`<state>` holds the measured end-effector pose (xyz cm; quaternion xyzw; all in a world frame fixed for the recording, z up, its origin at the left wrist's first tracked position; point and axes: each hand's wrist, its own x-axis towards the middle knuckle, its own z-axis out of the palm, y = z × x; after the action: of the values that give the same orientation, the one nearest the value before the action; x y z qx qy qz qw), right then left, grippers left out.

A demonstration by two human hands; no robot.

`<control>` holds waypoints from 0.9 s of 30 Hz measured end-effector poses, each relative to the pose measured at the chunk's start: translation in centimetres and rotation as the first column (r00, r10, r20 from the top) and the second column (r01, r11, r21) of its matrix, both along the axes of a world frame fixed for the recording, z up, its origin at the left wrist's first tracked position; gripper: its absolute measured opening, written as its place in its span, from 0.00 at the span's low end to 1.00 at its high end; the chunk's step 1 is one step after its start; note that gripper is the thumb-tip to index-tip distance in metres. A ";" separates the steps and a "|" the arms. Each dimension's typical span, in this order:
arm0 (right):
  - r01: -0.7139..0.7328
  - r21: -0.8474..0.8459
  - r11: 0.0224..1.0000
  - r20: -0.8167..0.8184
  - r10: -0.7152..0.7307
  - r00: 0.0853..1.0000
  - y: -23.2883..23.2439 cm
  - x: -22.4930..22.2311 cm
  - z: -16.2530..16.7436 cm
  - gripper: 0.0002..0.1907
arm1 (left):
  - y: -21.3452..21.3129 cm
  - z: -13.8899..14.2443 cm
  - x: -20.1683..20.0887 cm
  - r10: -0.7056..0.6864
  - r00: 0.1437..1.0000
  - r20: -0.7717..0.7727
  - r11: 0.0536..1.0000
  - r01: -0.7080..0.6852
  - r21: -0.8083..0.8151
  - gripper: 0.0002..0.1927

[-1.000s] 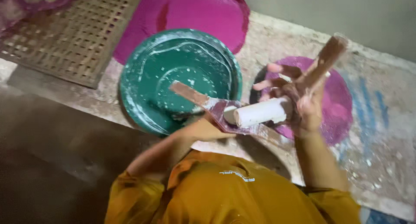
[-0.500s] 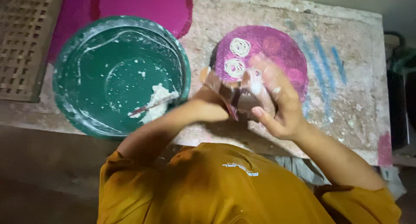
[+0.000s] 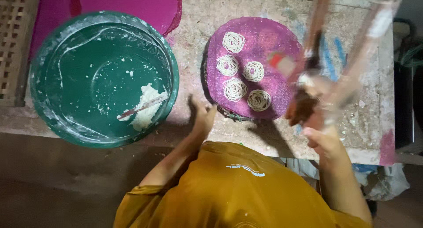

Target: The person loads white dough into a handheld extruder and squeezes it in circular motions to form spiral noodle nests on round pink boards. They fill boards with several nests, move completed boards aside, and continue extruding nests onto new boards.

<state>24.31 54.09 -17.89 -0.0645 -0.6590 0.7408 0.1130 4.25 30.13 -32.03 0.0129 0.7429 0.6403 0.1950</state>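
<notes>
Step in hand, as judged: pressing noodle coils (image 3: 241, 71) onto the round purple mat (image 3: 282, 43); five lie there. Your right hand (image 3: 324, 137) is clamped on the blurred wooden press (image 3: 328, 74), lifted beside the mat. Your left hand (image 3: 202, 118) is open, touching the mat's near edge. Next move calls for bare mat under the press. No labels visible.

You are looking straight down on a worn stone or concrete counter (image 3: 264, 135), its pale top mottled, chipped and streaked with blue paint at the right of the frame. A wooden lattice (image 3: 13, 43) lies at the upper left edge. Below the counter's front edge the floor (image 3: 57, 188) falls into brownish shadow. Light lands brightest on the counter's middle. At the far right, dark clutter, perhaps cloth.
</notes>
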 end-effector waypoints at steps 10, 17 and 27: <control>0.223 -0.159 0.962 -0.048 -0.234 0.971 2.2 4.3 -0.1 0.40 | 1.3 -7.4 -1.0 -0.139 0.975 0.174 0.930 0.068 0.362 0.44; 0.288 -0.125 0.950 -0.004 -0.290 0.957 3.5 7.0 -2.5 0.40 | 1.6 -6.5 -2.0 -0.231 0.972 0.035 0.939 0.214 0.269 0.46; 0.109 -0.092 0.990 0.152 -0.095 0.984 5.2 6.0 -4.6 0.40 | 3.8 -5.8 -14.3 -0.210 0.909 -0.359 0.959 0.122 -0.254 0.27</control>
<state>30.31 59.26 -22.49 -0.1582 -0.6236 0.7592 0.0985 -10.07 33.93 -37.79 0.1787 0.8307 0.5175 0.1007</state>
